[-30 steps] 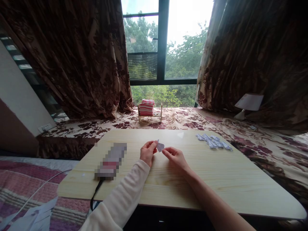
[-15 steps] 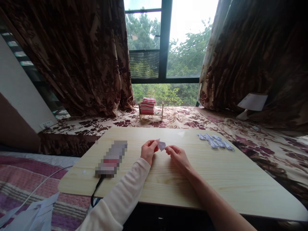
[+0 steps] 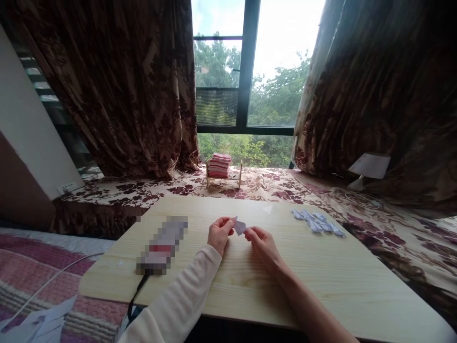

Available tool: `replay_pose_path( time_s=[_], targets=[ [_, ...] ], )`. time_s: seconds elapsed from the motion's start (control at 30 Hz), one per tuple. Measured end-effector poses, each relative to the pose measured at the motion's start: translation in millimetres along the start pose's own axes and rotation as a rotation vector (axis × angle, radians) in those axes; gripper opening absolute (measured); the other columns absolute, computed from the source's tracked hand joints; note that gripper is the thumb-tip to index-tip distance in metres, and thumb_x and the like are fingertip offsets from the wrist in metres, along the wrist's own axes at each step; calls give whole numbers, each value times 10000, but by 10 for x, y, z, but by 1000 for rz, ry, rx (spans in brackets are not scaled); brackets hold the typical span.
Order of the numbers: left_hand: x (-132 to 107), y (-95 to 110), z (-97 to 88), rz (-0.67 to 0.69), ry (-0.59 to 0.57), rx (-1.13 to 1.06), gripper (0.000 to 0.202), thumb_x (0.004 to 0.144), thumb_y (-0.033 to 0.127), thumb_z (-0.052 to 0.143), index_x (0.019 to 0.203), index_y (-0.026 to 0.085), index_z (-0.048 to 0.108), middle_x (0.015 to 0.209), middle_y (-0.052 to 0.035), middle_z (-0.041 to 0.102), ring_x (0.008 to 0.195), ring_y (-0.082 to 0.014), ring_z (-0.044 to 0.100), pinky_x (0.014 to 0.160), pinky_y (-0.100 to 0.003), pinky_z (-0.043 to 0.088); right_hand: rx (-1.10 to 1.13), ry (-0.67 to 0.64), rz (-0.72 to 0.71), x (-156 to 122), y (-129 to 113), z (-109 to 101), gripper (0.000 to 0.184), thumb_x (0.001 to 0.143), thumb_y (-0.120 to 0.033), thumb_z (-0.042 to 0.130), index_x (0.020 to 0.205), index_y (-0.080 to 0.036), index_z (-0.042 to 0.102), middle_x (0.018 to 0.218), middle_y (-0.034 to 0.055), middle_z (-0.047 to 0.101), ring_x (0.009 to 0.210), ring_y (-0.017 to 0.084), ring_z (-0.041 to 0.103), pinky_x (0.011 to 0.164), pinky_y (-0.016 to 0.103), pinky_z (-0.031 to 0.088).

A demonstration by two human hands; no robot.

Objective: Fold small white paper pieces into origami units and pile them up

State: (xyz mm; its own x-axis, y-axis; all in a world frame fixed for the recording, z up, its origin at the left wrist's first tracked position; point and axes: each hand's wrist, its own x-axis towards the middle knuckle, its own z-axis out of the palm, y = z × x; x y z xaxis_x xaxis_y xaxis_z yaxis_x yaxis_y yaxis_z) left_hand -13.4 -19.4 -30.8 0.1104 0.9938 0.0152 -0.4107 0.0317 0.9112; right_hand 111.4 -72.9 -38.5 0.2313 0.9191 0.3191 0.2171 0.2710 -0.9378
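My left hand [image 3: 219, 234] and my right hand [image 3: 261, 242] meet over the middle of a light wooden table [image 3: 321, 271]. Both pinch a small folded piece of pale paper [image 3: 239, 226], held just above the tabletop. The left hand grips its left side and the right hand its right corner. A cream sleeve covers my left arm. My right forearm is bare and rests along the table.
A row of small folded paper pieces [image 3: 317, 222] lies at the table's far right. A blurred-out object [image 3: 162, 244] with a black cable lies at the left. A small wooden rack with striped cloth [image 3: 220, 167] stands by the window. White paper scraps [image 3: 39, 324] lie bottom left.
The head view has shifted a little. My hands have stayed together on the folded paper, turning it slightly.
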Motion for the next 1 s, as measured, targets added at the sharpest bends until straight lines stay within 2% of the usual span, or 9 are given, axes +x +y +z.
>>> replay_pose_path(
  time_s=[0.2, 0.57, 0.77, 1.0],
  targets=[
    [-8, 0, 4, 7, -25, 26, 291, 523, 354, 773, 656, 132, 642, 580, 5, 608, 514, -78, 488, 546, -225, 392, 8, 12, -22, 6, 27, 0, 340, 712, -485, 591, 646, -154, 631, 586, 12, 580, 571, 137, 489, 560, 258, 376],
    [-66, 60, 14, 18, -148, 142, 236, 543, 329, 766, 575, 118, 665, 525, -5, 594, 496, -81, 469, 521, -224, 353, 7, 42, -7, -5, 34, -37, 374, 709, -527, 598, 642, -159, 620, 562, -2, 562, 535, 122, 456, 525, 250, 364],
    [-52, 23, -3, 26, -145, 158, 223, 546, 329, 762, 587, 127, 676, 529, -1, 599, 512, -84, 462, 542, -232, 359, -2, 25, 13, -36, 20, -63, 355, 716, -509, 600, 676, -159, 645, 597, 10, 587, 547, 122, 473, 520, 244, 373],
    [-93, 33, 50, 36, -219, 158, 208, 554, 317, 751, 591, 130, 668, 560, -10, 618, 543, -96, 482, 574, -241, 377, 25, 9, -8, -11, 62, -59, 307, 715, -462, 602, 663, -161, 637, 610, 11, 611, 581, 132, 507, 572, 254, 398]
  ],
)
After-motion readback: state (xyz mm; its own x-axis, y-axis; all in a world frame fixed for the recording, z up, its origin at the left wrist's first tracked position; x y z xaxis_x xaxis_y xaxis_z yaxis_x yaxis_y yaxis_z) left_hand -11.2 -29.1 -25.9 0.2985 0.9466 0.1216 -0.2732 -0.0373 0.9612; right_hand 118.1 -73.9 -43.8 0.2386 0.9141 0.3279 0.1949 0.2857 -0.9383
